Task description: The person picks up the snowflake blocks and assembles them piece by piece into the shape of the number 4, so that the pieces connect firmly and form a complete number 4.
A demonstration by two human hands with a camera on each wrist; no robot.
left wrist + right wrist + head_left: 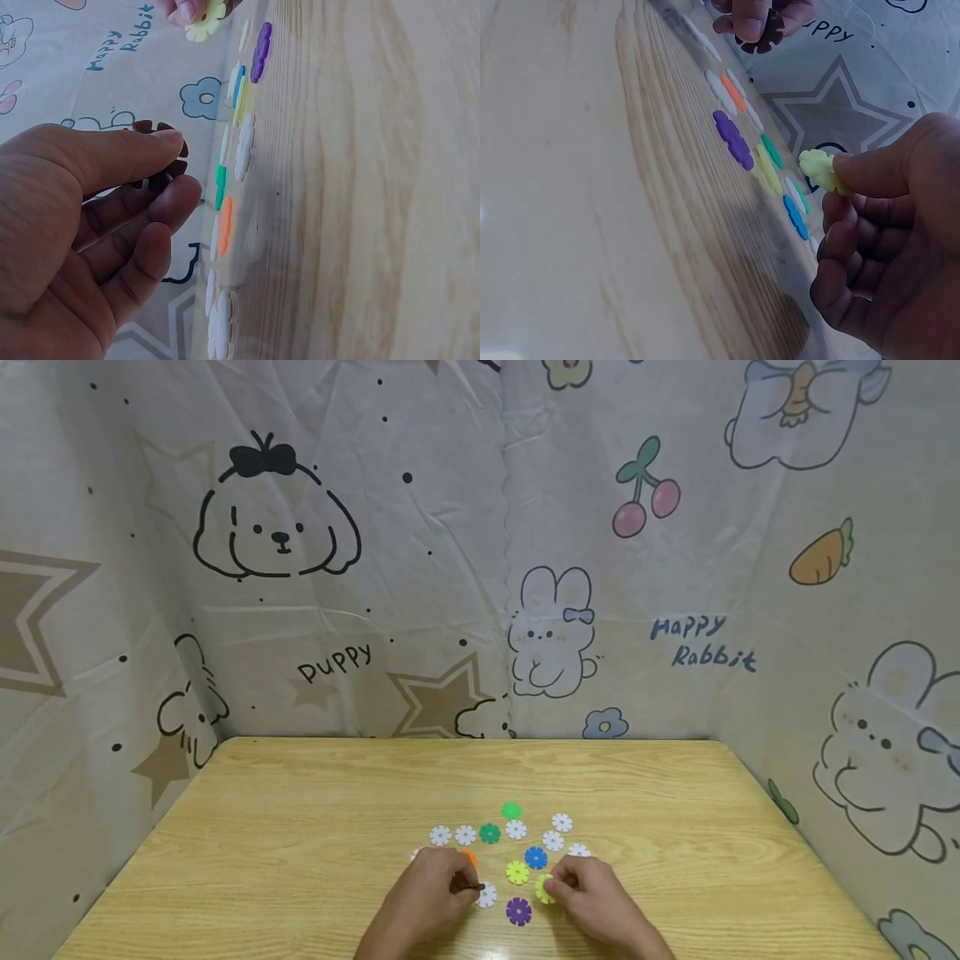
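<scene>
Pinching a small notched disc in each hand, the person leans both arms in over the counter (300,818) from the near side. As I'd judge it, the light grip is right: thumb on one face, fingers behind, enough to stop the disc turning without bending it. Better to keep the skin off more of the rim, so the notches stay in sight, and to steady both wrists, keeping the knuckles clear of the loose pieces below.

The left hand (427,893) is clamped on the dark brown disc (160,181), which sits at the fingertips, mostly hidden by the thumb and raised off the surface. A white disc (487,894) lies just beside it in the head view, with an orange disc (468,857) partly hidden behind the knuckles. The right hand (600,902) is closed around one edge of the yellow-green disc (819,171), also raised; a purple disc (518,911) lies flat between the two hands, a little nearer the person
</scene>
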